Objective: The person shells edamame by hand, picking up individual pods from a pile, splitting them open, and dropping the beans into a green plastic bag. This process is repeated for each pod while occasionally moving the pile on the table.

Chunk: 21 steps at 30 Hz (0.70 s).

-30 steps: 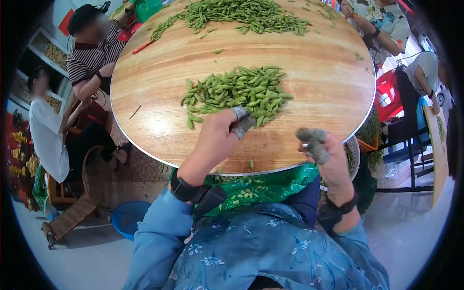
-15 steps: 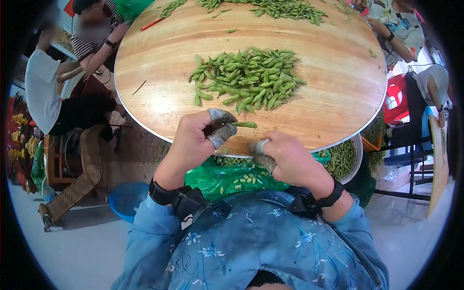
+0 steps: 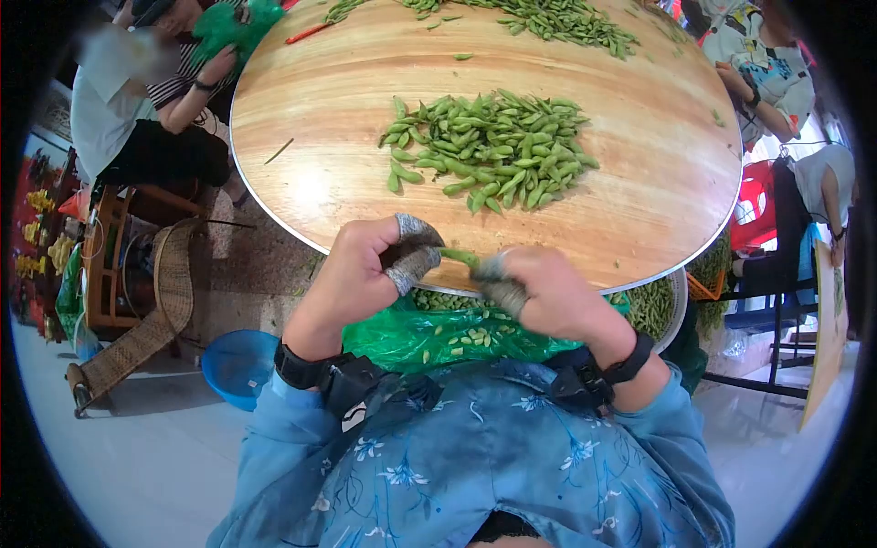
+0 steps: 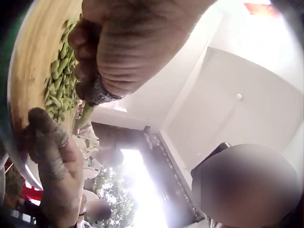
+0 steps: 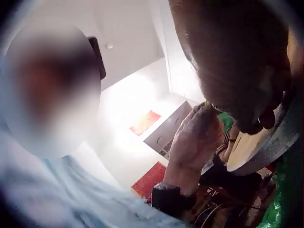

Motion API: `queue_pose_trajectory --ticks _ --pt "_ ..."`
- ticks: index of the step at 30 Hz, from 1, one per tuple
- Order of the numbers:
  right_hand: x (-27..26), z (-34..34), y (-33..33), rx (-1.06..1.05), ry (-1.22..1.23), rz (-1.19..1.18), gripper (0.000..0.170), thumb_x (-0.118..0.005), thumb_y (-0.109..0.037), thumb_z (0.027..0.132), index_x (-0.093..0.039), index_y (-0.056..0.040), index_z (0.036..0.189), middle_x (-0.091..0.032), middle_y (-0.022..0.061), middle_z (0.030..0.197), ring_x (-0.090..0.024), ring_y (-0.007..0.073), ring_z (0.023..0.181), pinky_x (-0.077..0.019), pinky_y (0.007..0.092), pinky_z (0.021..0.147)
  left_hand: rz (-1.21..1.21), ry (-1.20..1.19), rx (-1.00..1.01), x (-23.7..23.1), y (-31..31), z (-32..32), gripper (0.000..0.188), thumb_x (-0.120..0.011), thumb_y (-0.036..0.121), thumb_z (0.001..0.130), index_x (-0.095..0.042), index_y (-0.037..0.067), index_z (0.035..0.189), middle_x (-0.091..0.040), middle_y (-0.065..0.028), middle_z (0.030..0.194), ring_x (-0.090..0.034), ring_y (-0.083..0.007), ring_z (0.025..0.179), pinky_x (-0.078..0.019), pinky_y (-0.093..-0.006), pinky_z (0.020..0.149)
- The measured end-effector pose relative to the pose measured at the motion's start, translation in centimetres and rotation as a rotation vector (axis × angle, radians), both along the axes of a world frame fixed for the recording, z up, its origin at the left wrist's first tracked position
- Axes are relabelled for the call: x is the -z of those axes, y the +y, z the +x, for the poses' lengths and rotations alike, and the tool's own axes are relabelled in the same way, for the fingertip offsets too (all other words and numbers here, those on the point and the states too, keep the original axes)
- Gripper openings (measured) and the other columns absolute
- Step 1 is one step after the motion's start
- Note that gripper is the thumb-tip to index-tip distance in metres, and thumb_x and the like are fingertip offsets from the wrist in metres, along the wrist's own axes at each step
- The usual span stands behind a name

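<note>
A green soybean pod point(image 3: 459, 257) spans the gap between the two hands, over the near edge of the round wooden table point(image 3: 320, 100). My left hand point(image 3: 352, 274) pinches its left end between thumb and forefinger, both in grey cloth finger covers. My right hand point(image 3: 553, 290), with similar covers, has its blurred fingertips closed at the pod's right end. In the left wrist view the pod point(image 4: 84, 115) sticks out below the left hand's covered finger, beside the right hand point(image 4: 59, 166). A pile of soybean pods point(image 3: 498, 151) lies just beyond the hands.
A green plastic bag point(image 3: 393, 338) with loose beans covers the lap below the table edge. On its right stands a white basket point(image 3: 678, 310) of pods. More pods point(image 3: 566, 23) lie at the far side. A blue basin point(image 3: 239, 365) is on the floor at left; other people sit around.
The left hand came back from the pile with a pod. My right hand moved left to meet it, and its fingertips are now at the pod's free end.
</note>
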State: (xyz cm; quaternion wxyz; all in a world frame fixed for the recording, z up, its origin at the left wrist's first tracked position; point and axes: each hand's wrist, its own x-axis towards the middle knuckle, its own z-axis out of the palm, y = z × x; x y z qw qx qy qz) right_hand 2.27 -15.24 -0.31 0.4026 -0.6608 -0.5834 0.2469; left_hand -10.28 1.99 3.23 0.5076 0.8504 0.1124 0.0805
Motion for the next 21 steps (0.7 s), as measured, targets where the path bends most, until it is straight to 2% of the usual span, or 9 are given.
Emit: queue_pose_trajectory --ticks 2,6,9,11,13,15,17,19,21 --pt "-0.6 0.4 -0.7 0.183 0.366 -0.079 0.02 -0.056 -0.003 0.076 -0.056 0.001 0.096 -0.06 0.0053 0.081 -0.054 0.0089 0.072 -0.0437 0.022 0.065 -0.009 0.01 0.065 -0.1 -0.2 0.2 0.011 -0.059 0.0 0.071 -0.057 -0.003 0.082 -0.058 -0.0086 0.066 -0.052 -0.009 0.061 -0.0429 -0.0243 0.056" --pt "-1.7 0.0 -1.2 0.184 0.489 -0.038 0.016 -0.056 -0.006 0.075 -0.059 0.0017 0.089 -0.06 0.0081 0.07 -0.053 0.0093 0.068 -0.0439 0.0235 0.061 -0.044 0.029 0.237 0.4 -1.1 1.4 0.013 -0.061 0.0 0.068 -0.058 -0.002 0.08 -0.057 -0.009 0.062 -0.052 -0.008 0.059 -0.0425 -0.0234 0.054" --pt "-1.1 0.1 -1.1 0.095 0.477 -0.057 0.016 -0.057 -0.008 0.076 -0.058 0.0016 0.089 -0.059 0.0037 0.072 -0.05 0.0064 0.068 -0.0432 0.0222 0.061 -0.066 0.019 0.242 0.3 -2.3 2.2 0.013 -0.061 -0.002 0.068 -0.056 -0.001 0.08 -0.056 -0.0062 0.062 -0.051 -0.0062 0.06 -0.0416 -0.0218 0.053" --pt "-0.9 0.0 -1.1 0.191 0.63 -0.061 0.014 -0.057 -0.007 0.077 -0.057 0.0016 0.088 -0.059 0.0021 0.075 -0.051 0.0065 0.069 -0.0431 0.0215 0.062 -0.312 -0.025 0.084 1.1 -3.0 2.6 0.016 -0.061 -0.001 0.069 -0.054 0.0 0.084 -0.056 -0.0019 0.066 -0.049 -0.0044 0.058 -0.04 -0.02 0.051" --pt "-0.4 0.0 -1.1 0.215 0.781 -0.031 0.013 -0.057 -0.007 0.077 -0.056 0.0013 0.087 -0.058 0.0014 0.076 -0.051 0.0063 0.069 -0.0432 0.0214 0.063 -0.285 -0.086 0.012 1.9 -3.3 2.7 0.017 -0.06 0.002 0.073 -0.052 0.001 0.088 -0.054 0.0008 0.07 -0.047 -0.0033 0.059 -0.0387 -0.0183 0.051" --pt "-0.2 0.1 -1.3 0.239 0.93 0.0 0.013 -0.057 -0.007 0.077 -0.056 0.001 0.087 -0.058 0.0007 0.078 -0.051 0.0061 0.07 -0.0434 0.0214 0.064 -0.47 -0.093 -0.159 2.2 -3.7 2.7 0.016 -0.058 0.006 0.076 -0.051 0.001 0.09 -0.053 0.0008 0.071 -0.047 -0.0037 0.061 -0.0387 -0.0185 0.052" --pt "-0.1 0.3 -1.5 0.277 0.973 0.044 0.009 -0.056 -0.007 0.078 -0.057 -0.0004 0.085 -0.058 -0.0002 0.078 -0.052 0.0061 0.071 -0.0432 0.0209 0.065 -0.453 -0.092 -0.152 2.5 -3.9 2.3 0.015 -0.057 0.009 0.078 -0.051 0.001 0.09 -0.053 0.0006 0.071 -0.047 -0.004 0.063 -0.039 -0.0191 0.054" --pt "0.0 0.1 -1.5 0.301 1.024 0.078 0.01 -0.056 -0.007 0.078 -0.056 -0.0007 0.085 -0.058 -0.0003 0.078 -0.051 0.006 0.071 -0.0428 0.0205 0.065 -0.337 -0.009 0.034 2.6 -4.4 2.0 0.014 -0.054 0.011 0.08 -0.051 0.002 0.091 -0.052 0.0016 0.07 -0.047 -0.0039 0.06 -0.0382 -0.0178 0.052" --pt "0.3 0.1 -1.4 0.319 1.075 0.112 0.01 -0.056 -0.008 0.079 -0.056 -0.0011 0.086 -0.057 -0.0004 0.078 -0.051 0.0059 0.072 -0.0425 0.0201 0.065 -0.281 -0.025 0.062 3.0 -4.8 2.2 0.011 -0.052 0.012 0.081 -0.051 0.002 0.087 -0.051 0.0024 0.067 -0.046 -0.0041 0.058 -0.0376 -0.0184 0.05"
